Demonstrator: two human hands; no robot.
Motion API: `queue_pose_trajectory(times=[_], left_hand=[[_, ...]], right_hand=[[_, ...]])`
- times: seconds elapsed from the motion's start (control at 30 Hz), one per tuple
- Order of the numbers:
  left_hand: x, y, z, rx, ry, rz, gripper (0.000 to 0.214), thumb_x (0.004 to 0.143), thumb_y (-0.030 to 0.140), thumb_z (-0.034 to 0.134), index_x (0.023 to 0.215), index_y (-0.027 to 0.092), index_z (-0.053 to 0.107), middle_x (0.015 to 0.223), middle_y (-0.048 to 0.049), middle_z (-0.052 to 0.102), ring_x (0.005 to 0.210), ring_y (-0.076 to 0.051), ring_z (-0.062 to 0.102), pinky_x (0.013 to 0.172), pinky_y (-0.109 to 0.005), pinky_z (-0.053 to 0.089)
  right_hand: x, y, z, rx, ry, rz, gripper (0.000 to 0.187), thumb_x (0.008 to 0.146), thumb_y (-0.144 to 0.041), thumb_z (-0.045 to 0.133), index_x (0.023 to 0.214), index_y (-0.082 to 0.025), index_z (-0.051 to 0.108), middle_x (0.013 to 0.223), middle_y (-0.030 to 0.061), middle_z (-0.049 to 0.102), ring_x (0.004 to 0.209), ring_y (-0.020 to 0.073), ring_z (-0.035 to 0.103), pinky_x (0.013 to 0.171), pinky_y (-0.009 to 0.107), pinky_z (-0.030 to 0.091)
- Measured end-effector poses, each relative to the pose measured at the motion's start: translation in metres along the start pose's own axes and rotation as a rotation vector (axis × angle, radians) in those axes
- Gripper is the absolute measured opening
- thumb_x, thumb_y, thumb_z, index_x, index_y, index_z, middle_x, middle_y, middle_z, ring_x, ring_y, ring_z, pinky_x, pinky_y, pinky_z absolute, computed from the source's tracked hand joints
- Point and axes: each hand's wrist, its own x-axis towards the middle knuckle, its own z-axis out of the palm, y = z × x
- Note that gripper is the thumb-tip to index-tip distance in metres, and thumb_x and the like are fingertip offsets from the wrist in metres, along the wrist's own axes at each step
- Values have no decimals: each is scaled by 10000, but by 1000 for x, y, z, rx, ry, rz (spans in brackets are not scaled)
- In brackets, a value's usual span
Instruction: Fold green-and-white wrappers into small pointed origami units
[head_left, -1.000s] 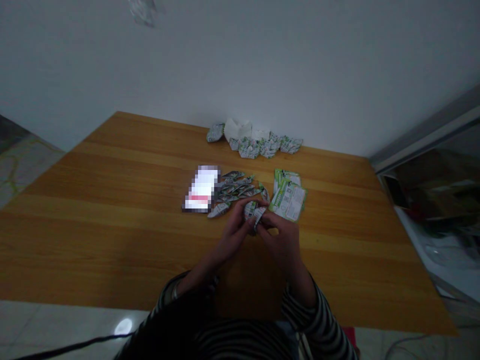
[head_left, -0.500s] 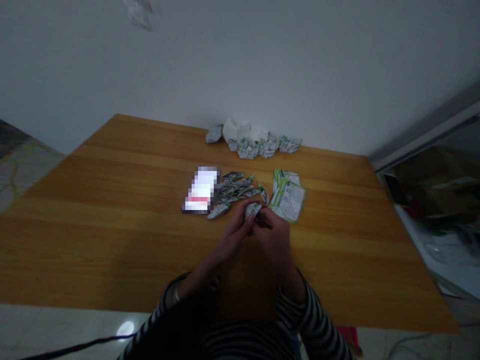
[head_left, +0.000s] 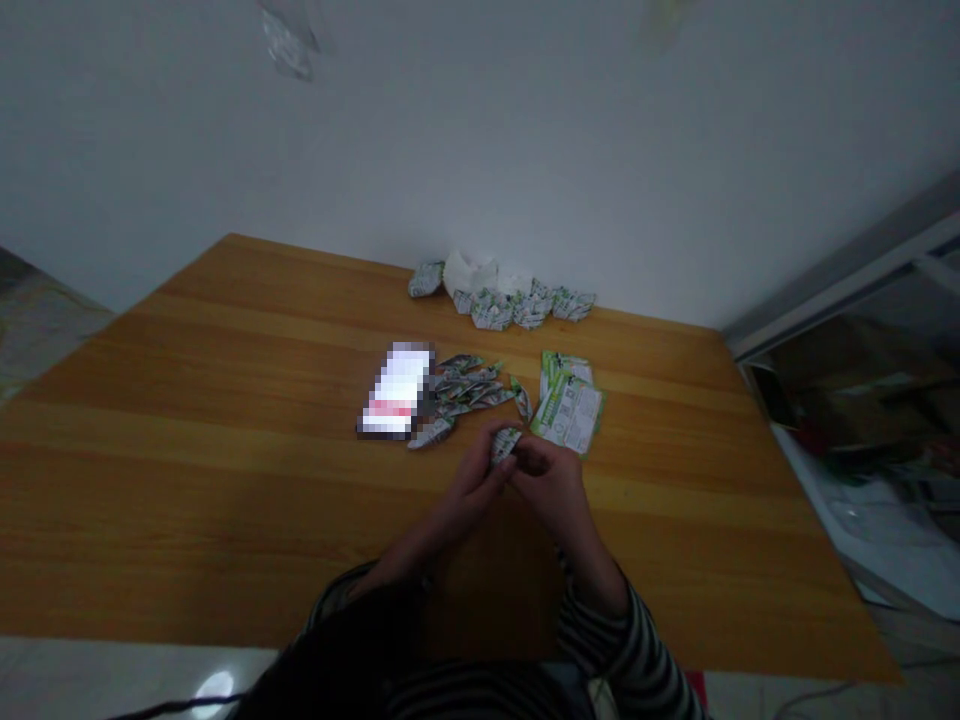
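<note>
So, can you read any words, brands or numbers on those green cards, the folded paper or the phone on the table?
Nothing here can be read.
Green-and-white printed cards: print too small to read.
Folded printed paper: print too small to read.
Phone screen: pixelated, unreadable.

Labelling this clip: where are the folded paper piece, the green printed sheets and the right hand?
Folded paper piece (head_left: 504, 443): head view, exposed end.
Green printed sheets (head_left: 568, 415): head view, top sheet.
Right hand (head_left: 547, 487): head view, back of hand.
</note>
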Motion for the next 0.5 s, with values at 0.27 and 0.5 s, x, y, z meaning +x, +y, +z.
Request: queue_pose_trajectory(times=[0.27, 0.5], left_hand=[[16, 3, -18, -57, 448, -40, 428, 891, 358, 563, 1278, 221, 443, 899, -9, 607, 712, -112, 605, 722, -267, 505], [15, 3, -14, -31, 459, 19, 417, 893, 352, 561, 1273, 226, 445, 944, -26, 608, 734, -117, 599, 699, -256, 500]], right_hand=[[52, -16, -35, -803, 137, -149, 150, 855, -254, 590, 886, -196, 724, 929, 78, 705, 866, 215, 659, 805, 332, 510], [70, 3, -15, -1352, 108, -63, 225, 934, -229, 465, 987, -190, 680, 1010, 118, 655, 961, 238, 618, 735, 289, 461]])
